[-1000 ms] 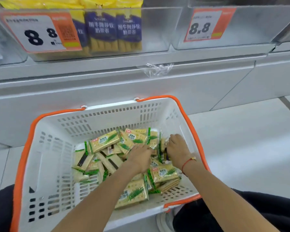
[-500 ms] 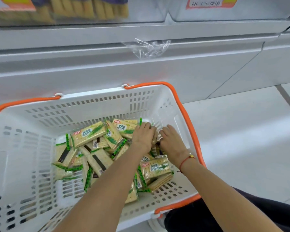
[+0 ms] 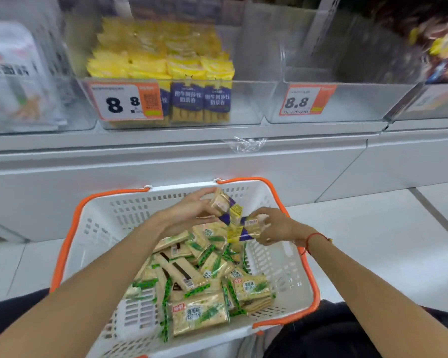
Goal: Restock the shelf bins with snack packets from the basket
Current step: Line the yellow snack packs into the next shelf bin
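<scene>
A white basket [image 3: 101,228] with an orange rim sits in front of me, holding several green-and-cream cracker packets [image 3: 199,316]. Above its far end my left hand [image 3: 192,209] grips a purple-and-yellow snack packet [image 3: 221,202]. My right hand [image 3: 277,226] grips other purple-and-yellow packets [image 3: 246,227] just to the right. On the shelf above, a clear bin [image 3: 243,104] holds rows of matching purple-and-yellow packets [image 3: 186,99] behind an 8.8 price tag [image 3: 126,103].
To the right stands a clear bin [image 3: 347,104] with an 8.8 tag and no packets visible in it. A bin of white bags [image 3: 13,81] is at far left, blurred snacks [image 3: 445,50] at far right. White shelf base and floor tiles surround the basket.
Both hands have risen out of the cracker pile to the basket's far end, each now holding purple-and-yellow packets. The view has tilted up, showing the shelf bins.
</scene>
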Available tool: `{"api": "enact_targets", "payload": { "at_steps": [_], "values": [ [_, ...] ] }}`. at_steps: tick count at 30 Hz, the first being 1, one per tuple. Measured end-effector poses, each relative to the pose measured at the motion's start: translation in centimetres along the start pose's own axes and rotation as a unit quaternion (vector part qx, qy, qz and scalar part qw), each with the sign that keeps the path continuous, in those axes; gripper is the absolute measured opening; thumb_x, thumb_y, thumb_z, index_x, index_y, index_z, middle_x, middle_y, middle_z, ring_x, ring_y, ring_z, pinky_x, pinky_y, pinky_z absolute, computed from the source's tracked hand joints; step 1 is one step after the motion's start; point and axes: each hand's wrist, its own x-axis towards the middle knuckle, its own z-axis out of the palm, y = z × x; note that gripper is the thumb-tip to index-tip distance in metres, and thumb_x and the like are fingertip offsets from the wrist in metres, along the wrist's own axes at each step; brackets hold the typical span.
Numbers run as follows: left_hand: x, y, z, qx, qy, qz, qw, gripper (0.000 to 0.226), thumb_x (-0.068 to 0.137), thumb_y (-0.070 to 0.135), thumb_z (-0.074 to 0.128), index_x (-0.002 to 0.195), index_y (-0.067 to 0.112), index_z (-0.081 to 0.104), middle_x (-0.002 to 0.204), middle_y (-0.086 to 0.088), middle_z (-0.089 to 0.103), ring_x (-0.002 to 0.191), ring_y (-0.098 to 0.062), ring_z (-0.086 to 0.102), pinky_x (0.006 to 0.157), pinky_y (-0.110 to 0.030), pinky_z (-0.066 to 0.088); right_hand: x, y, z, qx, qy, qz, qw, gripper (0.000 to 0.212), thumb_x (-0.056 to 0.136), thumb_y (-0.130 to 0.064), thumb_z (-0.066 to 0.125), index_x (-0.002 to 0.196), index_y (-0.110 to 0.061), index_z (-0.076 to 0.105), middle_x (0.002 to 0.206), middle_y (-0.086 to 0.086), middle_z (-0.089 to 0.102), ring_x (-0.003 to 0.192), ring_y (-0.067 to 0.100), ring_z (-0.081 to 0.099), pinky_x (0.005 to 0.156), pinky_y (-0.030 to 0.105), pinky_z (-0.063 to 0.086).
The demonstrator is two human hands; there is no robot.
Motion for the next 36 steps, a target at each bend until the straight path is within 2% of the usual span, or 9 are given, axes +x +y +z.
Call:
{"api": "enact_targets", "payload": {
  "at_steps": [2, 8, 14, 17, 21, 23, 28, 32, 36],
  "values": [
    [-1.9, 2.6, -0.8, -0.038, 0.0, 0.024, 0.999, 0.056, 0.086, -0.013, 0.051, 0.131, 0.021, 0.049, 0.099, -0.006, 0.07, 0.097, -0.019, 0.065, 0.087, -0.025, 0.053, -1.3, -3.0, -1.1, 0.153, -0.007, -0.015, 0.988, 0.054, 0.075, 0.022, 0.058, 0.112, -0.017, 0.054, 0.078, 0.008, 0.054, 0.067, 0.02, 0.056, 0.057, 0.026, 0.055],
    [-7.2, 11.5, -2.0, -0.107, 0.031, 0.08, 0.99, 0.009, 0.087, 0.004, 0.049, 0.081, 0.01, 0.053, 0.071, -0.005, 0.056, 0.06, -0.012, 0.051, 0.059, -0.021, 0.05, -4.8, -11.7, -3.6, 0.316, 0.004, -0.129, 0.94, 0.055, 0.076, 0.018, 0.064, 0.116, -0.02, 0.056, 0.104, 0.015, 0.06, 0.086, 0.02, 0.064, 0.071, 0.025, 0.055],
    [-12.3, 17.8, -2.4, -0.015, 0.111, 0.199, 0.974, 0.013, 0.093, 0.008, 0.054, 0.101, 0.018, 0.054, 0.08, -0.001, 0.063, 0.063, -0.008, 0.059, 0.058, -0.021, 0.054, -6.2, -18.2, -4.5, 0.377, 0.031, -0.215, 0.901, 0.041, 0.086, -0.003, 0.063, 0.122, -0.022, 0.057, 0.086, 0.002, 0.068, 0.069, 0.009, 0.065, 0.065, 0.021, 0.048],
    [-13.5, 18.3, -3.4, -0.02, 0.19, 0.271, 0.943, 0.043, 0.092, 0.004, 0.057, 0.126, 0.03, 0.048, 0.091, -0.008, 0.061, 0.063, -0.01, 0.062, 0.063, -0.027, 0.055, -5.7, -21.0, -4.3, 0.406, 0.077, -0.231, 0.881, 0.032, 0.091, -0.01, 0.058, 0.116, -0.03, 0.057, 0.09, 0.002, 0.066, 0.069, 0.011, 0.062, 0.065, 0.022, 0.045],
    [-15.0, 18.3, -4.6, -0.013, 0.222, 0.302, 0.927, 0.036, 0.095, 0.005, 0.054, 0.12, 0.03, 0.056, 0.096, -0.008, 0.062, 0.069, -0.01, 0.063, 0.076, -0.028, 0.054, -5.3, -24.2, -4.0, 0.524, 0.074, -0.226, 0.817, 0.018, 0.092, 0.002, 0.047, 0.095, -0.009, 0.061, 0.085, 0.005, 0.059, 0.067, 0.013, 0.059, 0.057, 0.018, 0.053],
    [-15.6, 18.4, -5.1, -0.065, 0.183, 0.294, 0.936, 0.03, 0.096, 0.005, 0.052, 0.12, 0.022, 0.059, 0.102, -0.008, 0.064, 0.079, -0.012, 0.064, 0.075, -0.025, 0.055, -5.4, -24.9, -3.9, 0.558, 0.052, -0.229, 0.796, 0.019, 0.091, 0.002, 0.052, 0.106, -0.006, 0.06, 0.089, 0.005, 0.063, 0.071, 0.012, 0.064, 0.062, 0.018, 0.056],
    [-16.4, 19.2, -6.3, -0.194, 0.139, 0.279, 0.93, 0.045, 0.087, -0.002, 0.06, 0.128, 0.017, 0.055, 0.094, -0.002, 0.075, 0.082, -0.012, 0.066, 0.08, -0.021, 0.055, -5.7, -25.2, -3.9, 0.499, 0.062, -0.239, 0.831, 0.045, 0.084, 0.006, 0.061, 0.126, -0.007, 0.053, 0.092, 0.007, 0.066, 0.065, 0.01, 0.065, 0.059, 0.017, 0.053],
    [-16.7, 20.0, -6.6, -0.22, 0.107, 0.278, 0.929, 0.057, 0.076, 0.001, 0.066, 0.131, 0.013, 0.055, 0.11, -0.004, 0.071, 0.081, -0.009, 0.07, 0.076, -0.018, 0.057, -6.3, -24.8, -4.0, 0.504, 0.016, -0.189, 0.843, 0.02, 0.089, -0.031, 0.062, 0.106, -0.022, 0.065, 0.08, 0.002, 0.064, 0.072, 0.014, 0.058, 0.075, 0.024, 0.05],
    [-16.7, 20.3, -5.9, -0.214, 0.096, 0.26, 0.937, 0.053, 0.077, 0.014, 0.067, 0.129, 0.011, 0.057, 0.12, -0.009, 0.067, 0.09, -0.01, 0.07, 0.077, -0.019, 0.057, -6.2, -24.9, -3.7, 0.509, 0.003, -0.151, 0.847, 0.031, 0.087, -0.046, 0.059, 0.094, -0.017, 0.066, 0.074, 0.003, 0.061, 0.071, 0.015, 0.051, 0.077, 0.028, 0.047]
  ]
}}
